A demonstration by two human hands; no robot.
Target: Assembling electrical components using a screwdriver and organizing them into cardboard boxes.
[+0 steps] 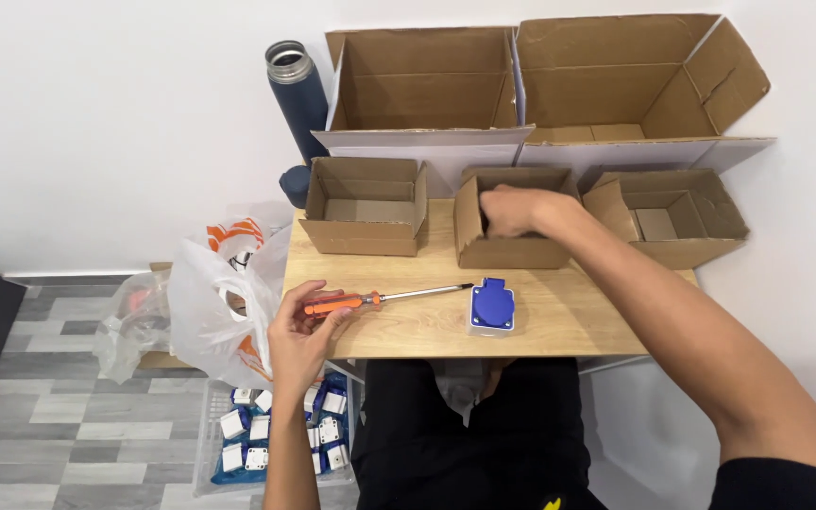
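My left hand (299, 332) rests at the table's front left edge, fingers on the orange handle of a screwdriver (384, 297) that lies flat on the wooden table (559, 321). A blue and white socket unit (492, 308) sits just beyond the screwdriver's tip. My right hand (512, 210) reaches into the middle small cardboard box (507, 247); its fingers are curled and hidden inside, so I cannot tell whether it holds anything.
Small open boxes stand left (366, 204) and right (674, 215) of the middle one, with two large open cartons (422, 85) behind. A dark flask (297, 94) stands at the back left. Plastic bags (210, 302) and a tray of white and blue parts (276, 434) lie on the floor.
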